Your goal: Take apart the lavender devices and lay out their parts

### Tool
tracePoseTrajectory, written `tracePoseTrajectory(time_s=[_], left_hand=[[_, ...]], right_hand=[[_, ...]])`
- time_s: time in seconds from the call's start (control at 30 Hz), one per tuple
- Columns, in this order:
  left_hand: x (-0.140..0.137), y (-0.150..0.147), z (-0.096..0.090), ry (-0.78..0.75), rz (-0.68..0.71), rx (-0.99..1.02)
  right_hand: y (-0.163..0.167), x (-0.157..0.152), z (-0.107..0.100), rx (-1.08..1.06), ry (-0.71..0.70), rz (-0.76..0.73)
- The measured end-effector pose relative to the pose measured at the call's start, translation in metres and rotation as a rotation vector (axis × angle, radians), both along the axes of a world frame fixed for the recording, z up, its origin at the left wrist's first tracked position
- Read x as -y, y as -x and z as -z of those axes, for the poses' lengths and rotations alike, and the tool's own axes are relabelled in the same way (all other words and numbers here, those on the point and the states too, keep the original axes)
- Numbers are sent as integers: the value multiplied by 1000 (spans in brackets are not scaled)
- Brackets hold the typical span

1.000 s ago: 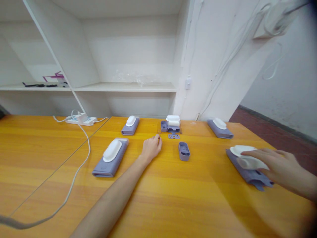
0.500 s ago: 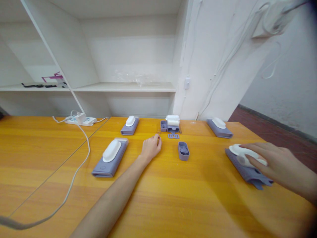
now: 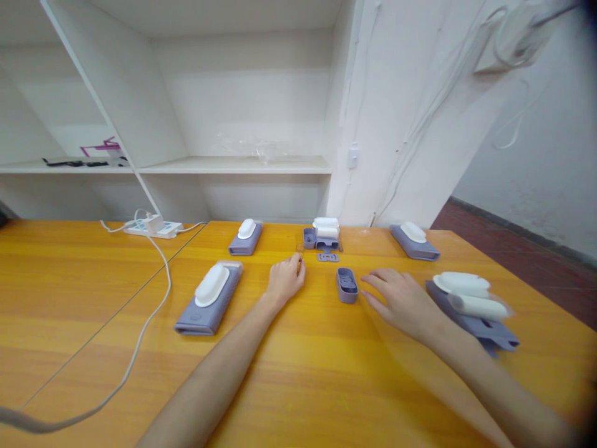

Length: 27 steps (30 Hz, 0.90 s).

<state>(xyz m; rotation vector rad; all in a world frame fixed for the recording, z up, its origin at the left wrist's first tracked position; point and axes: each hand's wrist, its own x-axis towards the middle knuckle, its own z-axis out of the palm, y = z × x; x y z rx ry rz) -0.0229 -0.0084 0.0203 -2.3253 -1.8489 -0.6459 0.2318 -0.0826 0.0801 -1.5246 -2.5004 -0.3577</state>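
The right hand [image 3: 403,302], fingers parted and empty, nears the one purple box [image 3: 347,292] between the hands; the left hand [image 3: 286,280] is curled, its grip impossible to tell. Of three folded purple cases [image 3: 205,316], two lie left of the left hand, the nearer bearing an unreadable oval mark [image 3: 195,317], and one beyond the right; one white roll [image 3: 480,307] lies right of the right hand.

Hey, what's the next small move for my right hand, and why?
Probably ease the right hand slightly left and close its thumb and fingers around the small purple box. The hand looks empty, thumb and fingers parted, and their tips point at the box's right side across a narrow gap.
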Motion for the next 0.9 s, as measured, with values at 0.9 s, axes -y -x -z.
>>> tracePoseTrajectory(time_s=[0.9], left_hand=[[0, 1, 0, -7, 2, -9]], right_hand=[[30, -6, 8, -8, -101, -59]])
